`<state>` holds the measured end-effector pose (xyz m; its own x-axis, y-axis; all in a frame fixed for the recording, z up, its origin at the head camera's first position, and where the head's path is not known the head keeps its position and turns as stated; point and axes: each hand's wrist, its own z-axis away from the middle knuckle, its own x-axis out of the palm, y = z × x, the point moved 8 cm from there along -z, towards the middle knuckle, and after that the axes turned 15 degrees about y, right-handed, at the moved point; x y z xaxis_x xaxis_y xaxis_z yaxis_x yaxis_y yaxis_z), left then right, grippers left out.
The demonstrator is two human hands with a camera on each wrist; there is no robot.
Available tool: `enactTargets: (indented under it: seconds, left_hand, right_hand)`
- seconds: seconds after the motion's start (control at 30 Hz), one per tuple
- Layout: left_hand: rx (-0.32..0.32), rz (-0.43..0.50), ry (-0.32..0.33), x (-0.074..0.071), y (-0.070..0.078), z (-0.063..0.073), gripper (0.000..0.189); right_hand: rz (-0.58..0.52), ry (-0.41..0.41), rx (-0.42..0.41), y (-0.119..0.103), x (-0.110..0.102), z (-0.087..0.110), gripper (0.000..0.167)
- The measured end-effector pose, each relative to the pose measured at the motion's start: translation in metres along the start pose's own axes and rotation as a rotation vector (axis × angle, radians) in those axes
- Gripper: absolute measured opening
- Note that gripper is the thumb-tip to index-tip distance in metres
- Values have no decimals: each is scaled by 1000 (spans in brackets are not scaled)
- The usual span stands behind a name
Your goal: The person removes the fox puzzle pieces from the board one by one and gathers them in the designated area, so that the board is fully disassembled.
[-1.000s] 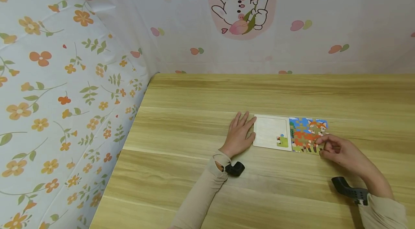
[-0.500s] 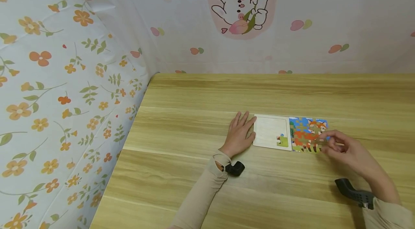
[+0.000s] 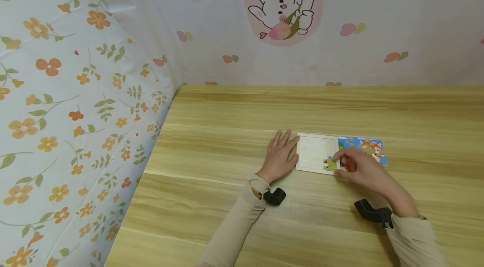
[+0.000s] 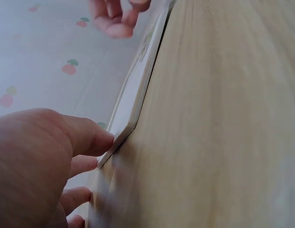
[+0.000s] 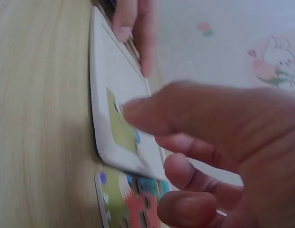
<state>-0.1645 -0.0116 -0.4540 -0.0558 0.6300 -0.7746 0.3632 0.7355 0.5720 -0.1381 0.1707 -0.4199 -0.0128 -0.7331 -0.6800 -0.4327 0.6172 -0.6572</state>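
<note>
A pale wooden puzzle tray [image 3: 314, 147] lies flat on the table. In its lower right corner sits a green puzzle section [image 3: 329, 165] with a little blue and red. My left hand [image 3: 277, 157] rests beside the tray, with its index finger and thumb touching the left edge. Over the tray's right edge is my right hand [image 3: 364, 171], thumb and index finger apart around the green section. In the right wrist view its thumb overlaps the green section [image 5: 120, 126], and no loose piece shows in its fingers. A colourful fox jigsaw [image 3: 372, 147] lies right of the tray, partly hidden beneath this hand.
The wooden table [image 3: 227, 111] reaches back to a white printed curtain [image 3: 211, 19]. Another flowered curtain [image 3: 75, 141] hangs along the left side. Black wrist mounts [image 3: 275, 196] stick out from both sleeves.
My right hand has moved left, from the fox jigsaw's right side to the tray's right edge, uncovering the jigsaw's right side. My left hand has stayed at the tray's left edge.
</note>
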Motion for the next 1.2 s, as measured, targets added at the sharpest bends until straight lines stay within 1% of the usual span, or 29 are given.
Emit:
enactTargets:
  seconds: [0.1, 0.2, 0.33, 0.53, 0.7, 0.83, 0.97, 1.07, 1.2]
  left_hand:
    - [-2, -37, -10, 2, -1, -1, 51]
    - [-4, -51, -21, 3, -1, -1, 51]
    - [2, -57, -23, 4, -1, -1, 51]
    - [6, -62, -19, 3, -2, -1, 51]
    - [5, -58, -15, 2, -1, -1, 51]
    - [3, -51, -13, 2, -2, -1, 51]
    - [4, -41, -11, 3, -2, 0, 50]
    - [5, -40, -11, 3, -2, 0, 50]
    - [4, -46, -12, 3, -2, -1, 51]
  right_hand:
    - [57, -4, -14, -2, 3, -4, 33]
    - [63, -28, -1, -2, 7, -6, 38]
    - [69, -53, 23, -4, 11, -8, 41]
    - [126, -98, 39, -6, 16, -11, 40]
    - [149, -99, 55, -3, 17, -12, 43]
    - [143, -97, 71, 1, 17, -12, 42]
    - [123, -97, 61, 2, 17, -11, 40]
    - [95, -94, 66, 2, 17, -11, 40]
    - [55, -97, 93, 3, 18, -10, 40]
